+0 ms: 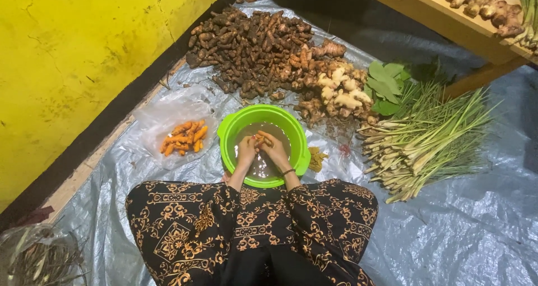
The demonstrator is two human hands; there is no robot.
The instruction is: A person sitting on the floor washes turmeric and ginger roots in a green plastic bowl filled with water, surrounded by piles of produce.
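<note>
A green plastic bowl (230, 130) of cloudy brown water stands on the tarp in front of my knees. Both hands are over the water inside it. My left hand (247, 149) and my right hand (274, 147) are closed together around a small orange turmeric root (262, 138). A dark bracelet circles my right wrist. To the left, several cleaned orange turmeric pieces (184, 138) lie on a clear plastic bag (162, 118).
A big heap of unwashed brown turmeric (252, 45) lies beyond the bowl, with pale ginger (342, 90), green leaves (386, 84) and a lemongrass bundle (426, 140) to the right. A wooden bench (448, 22) holds more ginger. A yellow wall (67, 56) stands on the left.
</note>
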